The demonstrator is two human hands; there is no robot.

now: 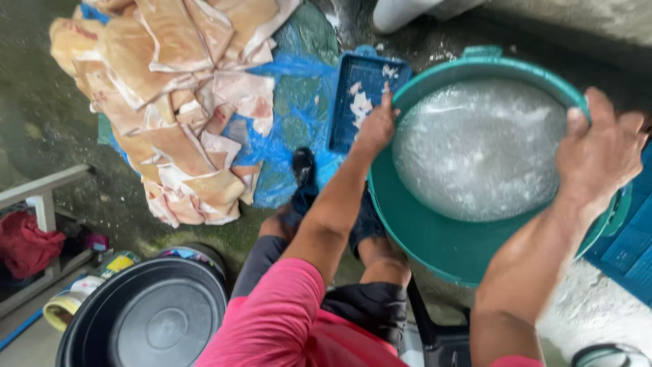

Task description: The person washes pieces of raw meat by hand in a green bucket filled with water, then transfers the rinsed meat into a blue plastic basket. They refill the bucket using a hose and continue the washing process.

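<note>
A large teal basin [435, 245] is tilted toward me, with frothy, cloudy water pooled in its upper half. My left hand [377, 126] grips its left rim. My right hand [599, 153] grips the right rim, thumb over the edge. Both arms reach out from pink sleeves. My knees and a dark sandal [303, 168] show below the basin.
A heap of pale meat slabs [180, 102] lies on a blue plastic sheet [292, 81] at upper left. A small blue tray [360, 95] with white scraps lies beside the basin. A black tub [149, 316] stands at lower left, a red cloth [24, 245] at far left.
</note>
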